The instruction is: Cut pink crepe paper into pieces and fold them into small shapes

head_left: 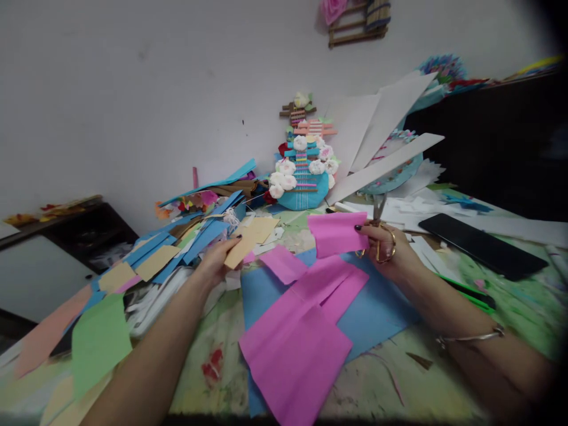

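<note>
Large pink paper pieces (pixel 293 349) lie at lower centre over a blue sheet (pixel 381 313), reaching the frame's bottom edge. Left of centre, my left hand (pixel 217 260) pinches cream paper (pixel 252 235); right of centre, my right hand (pixel 393 253) grips a small pink piece (pixel 336 235) and scissors (pixel 378 208). Cutting looks partly done: small pieces separate, large ones remaining. Paper strips (pixel 151 247) crowd the left, a phone (pixel 483 245) the right; tablecloth (pixel 377 384) at lower right offers some room.

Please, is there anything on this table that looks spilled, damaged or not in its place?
Yes, a red patch stands out on the pale green table cover, left of the pink sheets. Its ragged shape looks like spilled paint, though it could be a loose scrap.
</note>
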Demonstrator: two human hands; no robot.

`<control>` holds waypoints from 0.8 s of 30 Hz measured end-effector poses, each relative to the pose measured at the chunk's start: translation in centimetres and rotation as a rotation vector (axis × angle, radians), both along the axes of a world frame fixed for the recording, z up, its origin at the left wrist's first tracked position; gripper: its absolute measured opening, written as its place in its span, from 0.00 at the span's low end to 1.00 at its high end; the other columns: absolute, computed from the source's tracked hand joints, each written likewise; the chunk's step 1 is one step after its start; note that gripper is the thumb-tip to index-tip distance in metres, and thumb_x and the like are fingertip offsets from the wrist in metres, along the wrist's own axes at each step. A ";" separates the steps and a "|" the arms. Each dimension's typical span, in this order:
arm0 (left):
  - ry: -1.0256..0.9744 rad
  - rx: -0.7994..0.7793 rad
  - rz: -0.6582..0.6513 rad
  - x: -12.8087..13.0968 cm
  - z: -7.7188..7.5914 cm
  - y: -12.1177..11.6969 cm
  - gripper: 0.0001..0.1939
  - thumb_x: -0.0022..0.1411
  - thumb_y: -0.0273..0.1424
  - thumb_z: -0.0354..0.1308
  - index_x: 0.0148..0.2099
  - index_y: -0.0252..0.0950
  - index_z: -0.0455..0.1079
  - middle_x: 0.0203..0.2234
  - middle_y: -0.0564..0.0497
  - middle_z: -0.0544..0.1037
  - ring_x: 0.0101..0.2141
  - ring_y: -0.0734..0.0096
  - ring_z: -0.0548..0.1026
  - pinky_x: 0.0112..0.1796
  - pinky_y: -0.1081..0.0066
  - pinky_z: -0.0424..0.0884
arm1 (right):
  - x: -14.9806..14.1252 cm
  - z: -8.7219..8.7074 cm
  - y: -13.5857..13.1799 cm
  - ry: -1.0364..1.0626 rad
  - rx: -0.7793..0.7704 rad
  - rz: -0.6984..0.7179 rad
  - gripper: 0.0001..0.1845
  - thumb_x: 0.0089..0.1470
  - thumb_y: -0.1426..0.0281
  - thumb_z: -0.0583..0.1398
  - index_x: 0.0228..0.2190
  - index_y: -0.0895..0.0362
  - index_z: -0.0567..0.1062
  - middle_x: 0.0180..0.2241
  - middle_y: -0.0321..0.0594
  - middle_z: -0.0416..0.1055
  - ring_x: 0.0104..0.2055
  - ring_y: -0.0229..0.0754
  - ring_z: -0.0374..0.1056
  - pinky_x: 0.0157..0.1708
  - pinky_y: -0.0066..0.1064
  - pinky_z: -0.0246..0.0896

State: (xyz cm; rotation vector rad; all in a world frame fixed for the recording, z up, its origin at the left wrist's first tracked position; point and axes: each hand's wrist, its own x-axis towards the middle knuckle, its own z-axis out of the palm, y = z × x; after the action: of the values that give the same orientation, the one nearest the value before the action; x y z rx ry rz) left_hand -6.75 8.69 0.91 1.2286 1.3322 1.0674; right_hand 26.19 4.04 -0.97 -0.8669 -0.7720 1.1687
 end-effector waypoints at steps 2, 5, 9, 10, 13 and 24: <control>0.176 -0.063 -0.089 -1.2 0.7 -0.1 0.12 0.46 0.36 0.64 0.25 0.32 0.69 0.16 0.51 0.72 0.15 0.73 0.67 0.16 0.76 0.58 | 0.3 -0.2 0.2 0.033 0.004 -0.032 0.12 0.32 0.74 0.67 0.24 0.53 0.72 0.21 0.34 0.70 0.20 0.37 0.65 0.16 0.28 0.62; 0.422 -0.072 -0.175 -3.0 1.2 -0.2 0.15 0.36 0.34 0.69 0.16 0.33 0.65 0.10 0.56 0.65 0.13 0.75 0.62 0.16 0.76 0.51 | 0.2 -0.5 0.4 0.072 -0.011 -0.057 0.10 0.32 0.75 0.66 0.22 0.54 0.72 0.20 0.34 0.70 0.19 0.36 0.64 0.15 0.28 0.62; 0.615 0.090 -0.129 -3.8 1.1 0.5 0.13 0.29 0.28 0.69 0.15 0.36 0.65 0.11 0.57 0.65 0.17 0.74 0.62 0.19 0.76 0.50 | -0.5 -0.5 0.1 0.096 -0.051 -0.040 0.09 0.34 0.76 0.66 0.22 0.56 0.72 0.18 0.34 0.69 0.18 0.35 0.62 0.14 0.28 0.61; 0.627 0.157 -0.104 -3.4 0.9 0.7 0.12 0.31 0.28 0.68 0.16 0.36 0.66 0.13 0.56 0.67 0.20 0.72 0.64 0.20 0.76 0.53 | -0.7 -0.4 0.0 0.098 -0.061 -0.029 0.08 0.34 0.76 0.66 0.22 0.57 0.72 0.18 0.34 0.68 0.17 0.34 0.61 0.14 0.27 0.61; 0.597 0.360 -0.066 -1.3 -0.3 1.3 0.09 0.40 0.33 0.66 0.26 0.38 0.71 0.27 0.49 0.74 0.34 0.61 0.70 0.30 0.74 0.61 | -1.4 -0.1 -0.6 0.103 -0.079 0.016 0.09 0.35 0.75 0.66 0.20 0.58 0.70 0.16 0.33 0.66 0.16 0.33 0.60 0.13 0.25 0.60; 0.401 0.428 -0.293 3.5 -3.5 2.7 0.18 0.35 0.23 0.64 0.35 0.34 0.75 0.22 0.54 0.74 0.27 0.68 0.71 0.34 0.71 0.66 | -3.0 0.0 -1.3 0.030 -0.069 0.159 0.14 0.35 0.72 0.68 0.24 0.57 0.69 0.19 0.31 0.66 0.17 0.34 0.62 0.14 0.27 0.61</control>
State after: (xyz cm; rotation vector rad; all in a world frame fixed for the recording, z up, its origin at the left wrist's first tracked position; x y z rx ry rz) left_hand -3.28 11.42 -2.60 1.9742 1.1905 0.9510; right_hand 23.21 2.75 -0.95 -0.8551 -0.7905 1.3526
